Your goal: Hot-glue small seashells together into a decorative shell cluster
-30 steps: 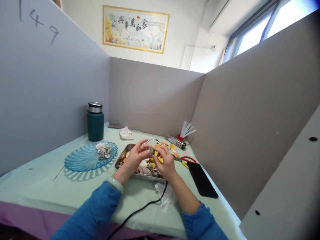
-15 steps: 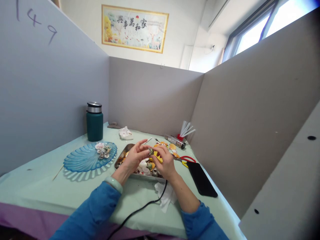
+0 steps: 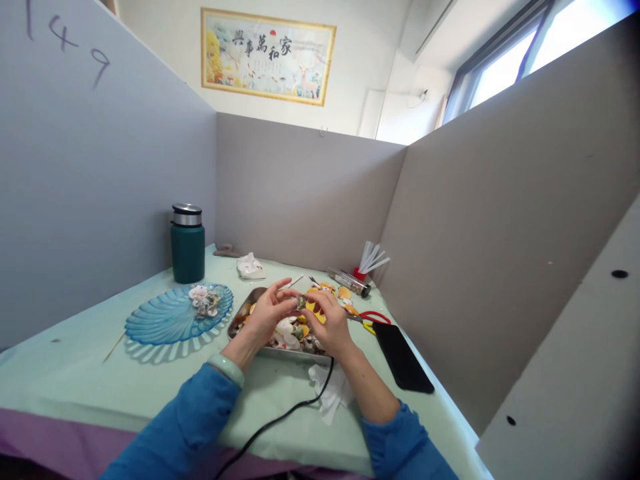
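Both my hands are raised just above a metal tray (image 3: 239, 318) heaped with white, orange and dark shells. My left hand (image 3: 269, 312) and my right hand (image 3: 329, 322) meet fingertip to fingertip, both pinched on one small greenish-grey shell (image 3: 301, 303). My right hand seems to grip something else too; a black cable (image 3: 280, 419) runs from under it down off the table's near edge. Blue sleeves cover both forearms, and a pale green bangle (image 3: 226, 368) sits on my left wrist.
A blue glass plate (image 3: 165, 321) with a few shells lies left of the tray, a green flask (image 3: 187, 244) behind it. Red-handled scissors (image 3: 371, 319) and a black phone (image 3: 401, 357) lie to the right. Crumpled tissue (image 3: 330, 393) lies near me. Grey partitions wall three sides.
The hands stay pinched on the small shell over the tray with hardly any movement; the view has drifted slightly.
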Tool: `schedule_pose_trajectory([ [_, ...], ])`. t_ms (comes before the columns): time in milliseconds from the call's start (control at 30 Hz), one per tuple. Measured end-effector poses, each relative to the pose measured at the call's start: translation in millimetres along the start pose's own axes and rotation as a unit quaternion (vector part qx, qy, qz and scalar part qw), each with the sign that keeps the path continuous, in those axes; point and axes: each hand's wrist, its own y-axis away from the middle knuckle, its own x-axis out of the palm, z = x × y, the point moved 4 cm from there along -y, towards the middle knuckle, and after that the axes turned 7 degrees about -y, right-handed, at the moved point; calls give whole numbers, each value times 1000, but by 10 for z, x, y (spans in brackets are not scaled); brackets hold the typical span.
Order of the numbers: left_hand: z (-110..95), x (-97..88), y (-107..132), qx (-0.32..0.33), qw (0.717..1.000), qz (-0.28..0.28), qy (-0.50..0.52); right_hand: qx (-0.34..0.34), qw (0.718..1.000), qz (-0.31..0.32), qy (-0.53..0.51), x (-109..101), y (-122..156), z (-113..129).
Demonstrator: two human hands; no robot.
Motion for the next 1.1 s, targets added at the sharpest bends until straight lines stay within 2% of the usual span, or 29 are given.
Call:
schedule_pose_trajectory([
  [533,44,2,5,-29,999,15,-4,-2,1000,7,-8,17,-6,25],
  [633,32,6,7,-29,1000,-3,-8,16,1000,-17,-11,-20,-22,8],
  [767,12,-42,-22,-9,1000,-26,-8,61,992,-109,-5,-133,-41,-69],
  [833,3,-94,-44,9,999,-52,-4,86,987,-135,-1,-163,-38,-125],
  [967,10,-143,-54,9,996,-91,-21,101,989,-112,5,-130,-30,-188],
  [1033,25,-97,-40,-6,997,-67,-39,88,992,-86,1,-93,-30,-177],
  [1100,49,-24,-21,-23,998,-14,-52,74,995,-67,-4,-63,-29,-152],
])
